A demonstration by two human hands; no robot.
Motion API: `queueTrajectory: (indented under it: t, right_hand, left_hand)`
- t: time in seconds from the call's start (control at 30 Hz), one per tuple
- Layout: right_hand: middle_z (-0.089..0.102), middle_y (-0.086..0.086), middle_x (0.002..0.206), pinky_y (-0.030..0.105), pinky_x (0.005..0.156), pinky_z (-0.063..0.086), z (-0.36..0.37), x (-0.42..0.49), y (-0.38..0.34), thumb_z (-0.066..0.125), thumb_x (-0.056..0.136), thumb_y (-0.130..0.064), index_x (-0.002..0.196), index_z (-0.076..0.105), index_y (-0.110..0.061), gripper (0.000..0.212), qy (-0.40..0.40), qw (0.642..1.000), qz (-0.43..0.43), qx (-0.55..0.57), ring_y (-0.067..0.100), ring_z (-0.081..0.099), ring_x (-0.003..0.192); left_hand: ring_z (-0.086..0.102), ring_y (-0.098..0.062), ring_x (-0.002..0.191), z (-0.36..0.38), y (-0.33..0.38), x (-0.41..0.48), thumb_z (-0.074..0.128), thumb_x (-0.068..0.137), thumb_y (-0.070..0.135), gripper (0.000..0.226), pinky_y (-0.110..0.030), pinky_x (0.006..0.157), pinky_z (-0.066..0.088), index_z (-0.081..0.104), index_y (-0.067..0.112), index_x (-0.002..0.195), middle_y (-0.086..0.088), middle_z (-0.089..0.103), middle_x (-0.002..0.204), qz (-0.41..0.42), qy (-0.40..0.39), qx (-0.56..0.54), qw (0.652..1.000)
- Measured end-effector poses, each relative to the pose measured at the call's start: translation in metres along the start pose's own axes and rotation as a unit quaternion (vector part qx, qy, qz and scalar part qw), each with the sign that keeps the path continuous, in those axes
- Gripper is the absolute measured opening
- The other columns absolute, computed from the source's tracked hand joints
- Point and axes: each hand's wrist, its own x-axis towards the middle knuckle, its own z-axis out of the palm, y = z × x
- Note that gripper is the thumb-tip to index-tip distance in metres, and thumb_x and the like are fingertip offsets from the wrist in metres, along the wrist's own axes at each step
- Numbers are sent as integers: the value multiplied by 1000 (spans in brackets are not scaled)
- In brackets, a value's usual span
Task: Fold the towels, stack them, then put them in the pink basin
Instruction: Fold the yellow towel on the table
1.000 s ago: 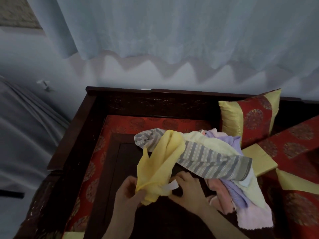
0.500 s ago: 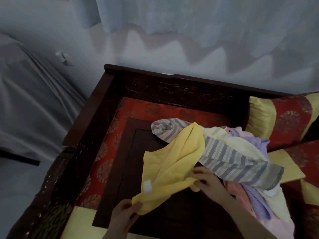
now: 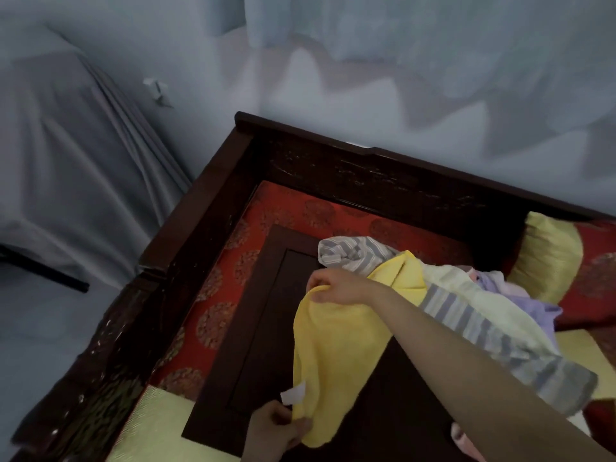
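1. Down at 6 o'clock in the view, the left hand [image 3: 276, 428] curls its fingers round the bottom corner of the yellow towel [image 3: 336, 355], just below a white label [image 3: 293, 395] on the towel's edge.
2. Toward 12 o'clock from it, the right hand [image 3: 333, 288] pinches the towel's top edge between thumb and fingers. The towel hangs stretched between both hands over the dark wooden panel [image 3: 260, 328]. The right forearm reaches in from 4 o'clock.
3. At 3 o'clock of the right hand lies the heap: a grey striped towel [image 3: 483, 335] on top, with a cream towel [image 3: 466, 295] and a purple towel [image 3: 533, 305] beside it. The yellow towel's far fold is tucked among them, so its full extent cannot be told.
4. A pink cloth [image 3: 463, 438] at 5 o'clock is mostly hidden by the forearm and cut off by the frame edge.
5. A red patterned cushion [image 3: 233, 295] surrounds the panel, inside a dark wooden frame [image 3: 200, 235]. A red-and-gold pillow [image 3: 546, 261] at 3 o'clock is cropped.
6. Farthest are a pale curtain [image 3: 433, 45] at 12 o'clock and a grey draped cloth [image 3: 66, 161] at 9 o'clock, both blurred.
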Motion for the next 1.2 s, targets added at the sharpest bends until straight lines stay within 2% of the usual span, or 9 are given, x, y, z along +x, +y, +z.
queueTrajectory:
  t: [0.1, 0.23, 0.4, 0.47, 0.57, 0.83, 0.93, 1.03, 1.2]
  right_hand:
    - [61, -3, 109, 28, 88, 46, 6, 27, 0, 63, 85, -20, 110, 64, -16, 25, -35, 999, 15, -35, 15, 58, 102]
    - [66, -4, 117, 23, 94, 44, -9, 23, -2, 58, 91, -17, 111, 70, -19, 23, -90, 995, 31, 29, 9, 58, 109]
    - [66, -2, 121, 40, 106, 44, -18, 14, 7, 54, 90, -4, 117, 67, -22, 35, -279, 957, 46, 70, 16, 59, 116]
    - [62, -1, 127, 37, 106, 44, -9, 22, 8, 60, 87, -8, 124, 58, -36, 47, -239, 970, 35, 10, 13, 59, 116]
    - [59, 0, 130, 29, 96, 44, 11, 36, 7, 63, 86, -13, 133, 47, -42, 57, -157, 984, 11, -85, 13, 56, 117]
    - [52, -9, 91, 28, 82, 41, 36, 49, 10, 65, 79, -21, 106, 66, -23, 26, -29, 965, -91, -246, 15, 51, 102]
    - [58, -5, 94, 30, 79, 41, 28, 47, 14, 62, 83, -28, 95, 66, -20, 14, 21, 961, -90, -261, 15, 51, 100]
    - [58, 0, 101, 31, 83, 39, 5, 36, 22, 60, 86, -33, 94, 62, -16, 18, 110, 953, -99, -266, 17, 48, 101]
    - [55, -1, 96, 38, 79, 44, -60, -2, 26, 56, 91, -33, 88, 50, -20, 15, 231, 952, -60, -191, 20, 49, 95]
  left_hand:
    - [69, -23, 69, 1, -5, 5, 93, 37, 23, 43, -29, 71, 56, 63, 5, 62, -8, 62, 62, 7, -26, 24, 999]
    - [65, 3, 61, 1, -8, 8, 90, 54, 9, 41, -5, 57, 43, 72, 21, 88, 8, 69, 65, 51, -51, 25, 997]
    - [71, -9, 86, -5, -15, 13, 91, 38, 40, 76, -23, 82, 54, 71, 21, 108, -1, 76, 90, 62, -71, 26, 995]
    - [70, -11, 93, -6, -17, 16, 91, 35, 46, 84, -35, 91, 53, 69, 24, 113, 1, 76, 96, 71, -80, 30, 994]
    - [67, -4, 97, -5, -17, 18, 88, 36, 45, 80, -25, 90, 52, 67, 31, 112, 9, 75, 101, 76, -90, 34, 992]
    - [61, 4, 93, -7, -17, 26, 83, 35, 44, 81, -2, 68, 44, 63, 32, 114, 15, 67, 104, 80, -99, 73, 989]
    - [66, -11, 81, -12, -9, 27, 88, 39, 34, 54, -12, 63, 45, 70, 26, 90, 5, 72, 81, 61, -59, 71, 994]
    - [48, -15, 55, -27, 23, 29, 88, 48, 24, 35, -21, 51, 38, 53, 21, 52, 6, 52, 44, 97, 16, 39, 994]
    - [49, -19, 69, -73, 114, 32, 78, 69, 38, 36, -38, 68, 41, 53, 12, 70, -7, 49, 70, 210, 63, 0, 976]
